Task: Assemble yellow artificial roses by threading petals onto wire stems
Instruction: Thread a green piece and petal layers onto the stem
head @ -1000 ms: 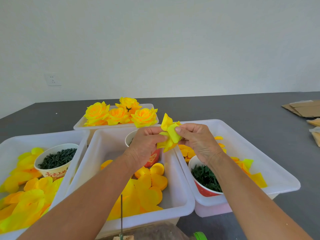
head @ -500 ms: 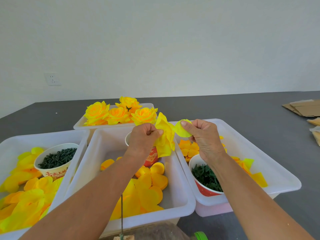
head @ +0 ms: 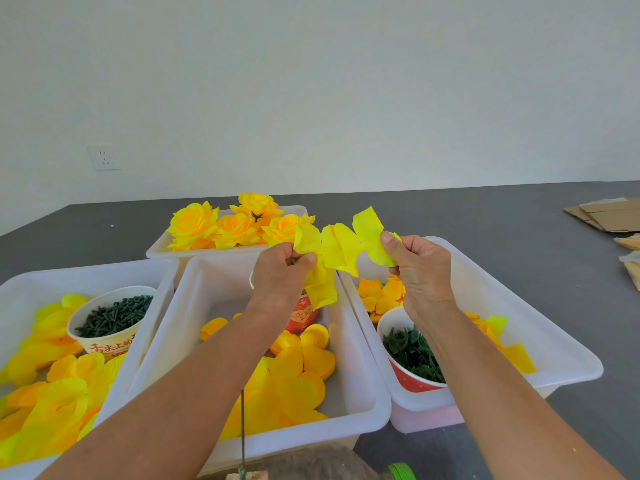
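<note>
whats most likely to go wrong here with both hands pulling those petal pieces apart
The left hand and right hand each pinch an end of the thin yellow petal pieces, stretched between them; pulling further could tear one. They hang above the middle tub, so a slipped piece may land among the loose petals and get mixed in. The wire stem stands upright near the left forearm and could be knocked.

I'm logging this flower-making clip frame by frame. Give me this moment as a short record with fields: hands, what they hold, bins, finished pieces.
left hand: left hand pinches one end of the yellow petal piece
right hand: right hand pinches the other end, spreading it
middle bin: middle bin holds loose petals
right bin: red cup of green parts
left bin: paper cup of dark pieces
finished: roses in the far bin
</note>
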{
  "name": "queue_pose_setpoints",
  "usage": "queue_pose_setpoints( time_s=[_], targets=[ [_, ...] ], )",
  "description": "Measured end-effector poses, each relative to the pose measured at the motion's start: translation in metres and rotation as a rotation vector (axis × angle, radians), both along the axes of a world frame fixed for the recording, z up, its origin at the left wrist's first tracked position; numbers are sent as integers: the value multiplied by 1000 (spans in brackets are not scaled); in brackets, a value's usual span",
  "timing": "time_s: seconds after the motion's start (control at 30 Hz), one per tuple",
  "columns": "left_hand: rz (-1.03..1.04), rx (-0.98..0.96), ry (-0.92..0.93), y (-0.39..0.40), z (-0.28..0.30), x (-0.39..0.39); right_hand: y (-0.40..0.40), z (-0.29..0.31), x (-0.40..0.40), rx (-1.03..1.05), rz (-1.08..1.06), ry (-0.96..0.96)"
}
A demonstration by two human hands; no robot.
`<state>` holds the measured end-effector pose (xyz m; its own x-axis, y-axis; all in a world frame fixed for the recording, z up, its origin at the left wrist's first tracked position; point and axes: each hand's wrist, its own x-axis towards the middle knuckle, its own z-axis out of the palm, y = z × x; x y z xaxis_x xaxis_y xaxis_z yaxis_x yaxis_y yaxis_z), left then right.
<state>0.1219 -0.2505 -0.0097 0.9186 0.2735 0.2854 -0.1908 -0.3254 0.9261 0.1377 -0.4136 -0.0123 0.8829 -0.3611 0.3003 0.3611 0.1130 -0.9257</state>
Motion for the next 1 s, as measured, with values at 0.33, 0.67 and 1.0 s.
queue_pose_setpoints(
  time_s=[0.33, 0.67, 1.0],
  targets=[
    [48, -91, -25, 1, -3, 4, -2, 0, 1, 64, -134, 75],
    [202, -82, -105, 10, -3, 11, -5, 7, 1, 276, -12, 171],
    [195, 20, -226, 7, 1, 5, -2, 1, -1, 28, -29, 91]
  ],
)
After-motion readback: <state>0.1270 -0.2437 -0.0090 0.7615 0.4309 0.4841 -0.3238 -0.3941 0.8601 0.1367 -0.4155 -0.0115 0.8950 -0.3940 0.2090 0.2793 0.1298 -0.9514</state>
